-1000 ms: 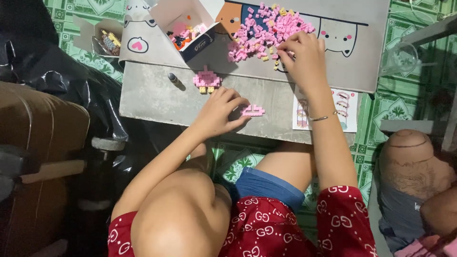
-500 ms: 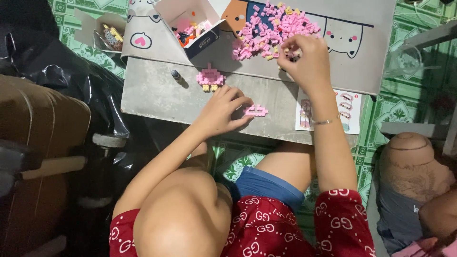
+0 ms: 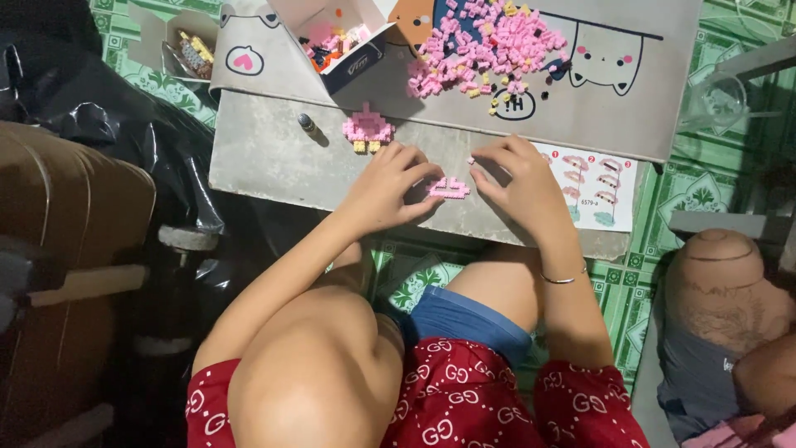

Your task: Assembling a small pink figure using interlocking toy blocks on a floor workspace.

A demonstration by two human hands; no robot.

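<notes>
Pink flat brick assembly [image 3: 448, 188] lies on the grey table [image 3: 265, 158] near its front edge, between both hands. Left hand [image 3: 383, 187] curls beside the piece, fingertips pinching its left end. Right hand [image 3: 518, 176] rests at the right end, fingers bent; whether it grips a loose brick I cannot tell. Step in hand, by my reading: adding to this small sub-build. Next move likely calls for steady pressure with the piece braced flat. Beyond: one second pink build with yellow feet [image 3: 367, 130], one dark cylindrical bit [image 3: 308, 123], one instruction sheet [image 3: 595, 184]. Farther: one open box of mixed bricks [image 3: 338, 41], one heap of loose pink bricks [image 3: 485, 46], too many to count.
</notes>
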